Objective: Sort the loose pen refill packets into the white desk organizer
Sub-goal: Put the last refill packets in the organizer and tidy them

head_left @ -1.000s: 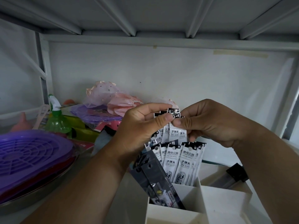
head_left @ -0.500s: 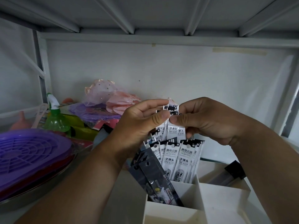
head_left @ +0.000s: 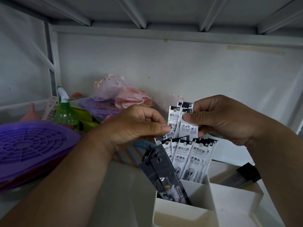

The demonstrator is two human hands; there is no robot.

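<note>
I hold a small fan of white pen refill packets (head_left: 183,123) above the white desk organizer (head_left: 229,197). My left hand (head_left: 137,128) pinches the fan's lower left edge between thumb and fingers. At the upper right, my right hand (head_left: 221,118) pinches the tops of the packets. Below them, several more white refill packets (head_left: 188,159) stand upright in the organizer's back left compartment. Dark grey packets (head_left: 162,174) lean out of the front left compartment.
A purple slatted tray (head_left: 32,145) lies at the left over a metal dish. Behind it stand a green spray bottle (head_left: 64,112) and pink and purple bags (head_left: 114,95). A black clip (head_left: 249,174) sits at the organizer's far right. A shelf underside hangs overhead.
My hands have drawn apart, spreading the held packets into a fan. My left thumb slid down to the lower left edge; my right hand stays at the tops.
</note>
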